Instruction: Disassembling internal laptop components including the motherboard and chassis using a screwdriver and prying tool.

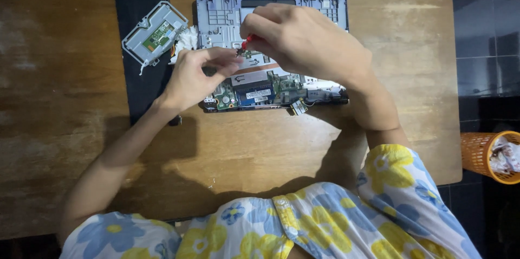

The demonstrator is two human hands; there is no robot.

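Observation:
An opened laptop base lies on the wooden table, its green circuit board bare along the near edge. My right hand is closed around a red-handled screwdriver, tip pointing down at the middle of the base. My left hand rests on the base's left side, thumb and forefinger pinched close beside the tool's tip. Whether the fingers hold a small part, I cannot tell.
A removed grey metal module with a green board lies on a black panel left of the laptop, next to a white cloth. An orange basket with crumpled paper stands on the dark tiled floor at the right.

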